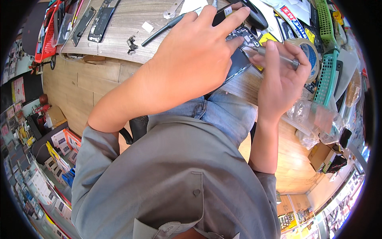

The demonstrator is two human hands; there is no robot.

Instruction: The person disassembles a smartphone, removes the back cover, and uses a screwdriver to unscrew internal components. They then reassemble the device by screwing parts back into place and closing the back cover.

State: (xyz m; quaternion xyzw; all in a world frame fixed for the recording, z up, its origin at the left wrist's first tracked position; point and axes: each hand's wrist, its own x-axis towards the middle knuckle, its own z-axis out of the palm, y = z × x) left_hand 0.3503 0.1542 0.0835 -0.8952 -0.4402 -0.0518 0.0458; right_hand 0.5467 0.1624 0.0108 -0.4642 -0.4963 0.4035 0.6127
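Note:
My right hand (280,79) holds a small grey metal screwdriver (276,57) between thumb and fingers, its tip pointing left at the exposed inside of an opened phone (243,36). Over that phone reaches my left hand (195,55), fingers stretched and apart, with the thumb at the phone's bare board. The hand hides much of the phone, and its exact contact is unclear. A dark panel (238,63) with a shiny edge shows below the board, partly behind my left hand. Beside that hand lies a dark pen-shaped tool (161,34), partly covered by it.
Phone bodies (102,24), a small dark part (131,44) and a white square (147,26) lie on the wooden table (119,49). A red basket (48,46) stands left. On the right are a tape roll (312,53), a teal basket (326,79) and clear plastic packaging (330,123).

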